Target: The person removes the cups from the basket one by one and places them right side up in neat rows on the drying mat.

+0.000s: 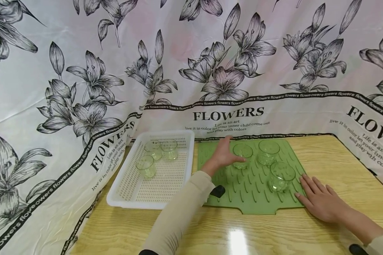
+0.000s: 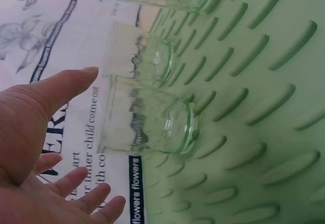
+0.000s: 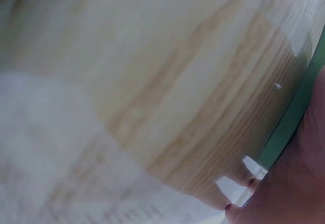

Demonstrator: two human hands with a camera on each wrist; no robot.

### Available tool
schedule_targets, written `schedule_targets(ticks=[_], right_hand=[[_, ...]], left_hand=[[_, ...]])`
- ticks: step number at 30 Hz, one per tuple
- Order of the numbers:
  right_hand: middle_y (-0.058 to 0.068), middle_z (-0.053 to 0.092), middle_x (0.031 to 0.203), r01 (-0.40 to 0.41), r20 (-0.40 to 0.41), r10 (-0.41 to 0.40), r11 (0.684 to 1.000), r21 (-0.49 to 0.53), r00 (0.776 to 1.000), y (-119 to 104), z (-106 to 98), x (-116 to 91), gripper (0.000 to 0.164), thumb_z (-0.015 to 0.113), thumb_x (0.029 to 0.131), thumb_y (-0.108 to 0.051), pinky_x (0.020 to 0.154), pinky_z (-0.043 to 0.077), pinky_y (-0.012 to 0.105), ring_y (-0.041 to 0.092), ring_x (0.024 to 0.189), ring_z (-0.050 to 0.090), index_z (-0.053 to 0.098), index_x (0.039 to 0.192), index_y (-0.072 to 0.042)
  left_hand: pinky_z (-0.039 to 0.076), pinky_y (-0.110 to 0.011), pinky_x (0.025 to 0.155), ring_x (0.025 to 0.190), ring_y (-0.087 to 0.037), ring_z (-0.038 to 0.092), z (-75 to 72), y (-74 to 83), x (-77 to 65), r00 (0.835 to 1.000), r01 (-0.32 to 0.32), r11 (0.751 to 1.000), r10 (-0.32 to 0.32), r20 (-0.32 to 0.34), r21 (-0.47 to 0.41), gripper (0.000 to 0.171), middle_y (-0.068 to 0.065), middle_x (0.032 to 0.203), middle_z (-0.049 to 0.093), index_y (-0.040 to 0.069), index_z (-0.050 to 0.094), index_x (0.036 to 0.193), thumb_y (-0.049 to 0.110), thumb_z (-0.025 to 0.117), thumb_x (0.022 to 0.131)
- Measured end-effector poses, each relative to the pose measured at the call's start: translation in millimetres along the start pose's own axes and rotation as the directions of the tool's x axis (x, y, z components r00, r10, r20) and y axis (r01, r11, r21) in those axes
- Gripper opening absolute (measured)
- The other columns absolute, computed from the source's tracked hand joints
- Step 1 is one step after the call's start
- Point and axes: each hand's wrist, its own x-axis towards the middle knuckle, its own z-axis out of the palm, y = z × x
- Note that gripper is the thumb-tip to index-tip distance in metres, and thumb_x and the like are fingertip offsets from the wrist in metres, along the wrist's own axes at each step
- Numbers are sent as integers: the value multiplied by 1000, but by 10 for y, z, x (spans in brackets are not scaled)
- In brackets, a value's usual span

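Observation:
My left hand point(image 1: 221, 156) is held over the left part of the green ridged mat point(image 1: 239, 198), thumb and fingers spread apart with nothing between them. Just right of it stands a clear glass point(image 1: 243, 156), which the left wrist view shows a little away from the fingers. Two more glasses stand on the mat, one at the back point(image 1: 268, 153) and one nearer the front right point(image 1: 281, 177). My right hand point(image 1: 322, 202) lies flat on the table, its fingertips at the mat's right edge. In the right wrist view only part of that hand point(image 3: 294, 193) shows.
A white perforated basket point(image 1: 161, 202) sits left of the mat, with three glasses standing inside near its back and left. All rests on a wood-grain table point(image 1: 210, 233). A flower-printed cloth point(image 1: 166, 71) hangs behind and along the left side.

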Motion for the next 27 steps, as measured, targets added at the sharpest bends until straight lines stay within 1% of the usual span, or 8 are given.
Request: schedule_targets(ticks=[6, 9, 12, 16, 21, 27], right_hand=[[37, 16, 161, 0, 1, 0, 1000, -2, 1000, 18, 11, -4, 75, 36, 111, -43, 109, 12, 81, 61, 145, 13, 17, 157, 12], [36, 16, 162, 1, 0, -1, 1000, -1, 1000, 22, 13, -3, 75, 36, 111, -43, 109, 11, 81, 61, 146, 12, 16, 158, 12], [36, 15, 162, 4, -1, -4, 1000, -2, 1000, 22, 18, 0, 75, 36, 111, -43, 109, 12, 81, 61, 146, 12, 16, 158, 11], [37, 15, 162, 3, 2, -3, 1000, -1, 1000, 24, 19, -1, 75, 36, 111, -43, 109, 11, 81, 61, 145, 12, 15, 158, 12], [37, 16, 161, 2, 0, -2, 1000, -6, 1000, 25, 5, 1, 75, 36, 111, -43, 108, 12, 81, 61, 145, 12, 16, 158, 12], [37, 16, 161, 6, 5, -6, 1000, 2, 1000, 36, 16, 12, 75, 37, 111, -44, 108, 12, 81, 61, 145, 12, 17, 158, 11]], left_hand=[[37, -43, 119, 147, -29, 37, -98, 24, -57, 1000, -20, 999, 20, 6, 37, 105, -13, 164, 30, 13, 30, 160, 30, 92, 77], [37, -42, 119, 147, -29, 37, -142, 39, -87, 1000, -28, 998, 28, -3, 52, 103, -14, 163, 32, 12, 31, 159, 30, 92, 77], [38, -42, 118, 145, -30, 40, -185, 55, -120, 999, -37, 997, 38, -11, 70, 103, -15, 161, 34, 11, 32, 158, 31, 92, 77], [40, -43, 117, 142, -30, 43, -241, 87, -169, 999, -48, 996, 49, -7, 80, 102, -15, 158, 36, 12, 32, 158, 32, 92, 77], [40, -44, 116, 142, -29, 42, -305, 117, -227, 998, -56, 994, 56, -4, 89, 103, -13, 160, 35, 14, 31, 159, 35, 91, 78], [39, -47, 117, 144, -30, 40, -372, 125, -298, 998, -69, 995, 69, -6, 72, 101, -12, 161, 34, 14, 32, 159, 31, 91, 78]])
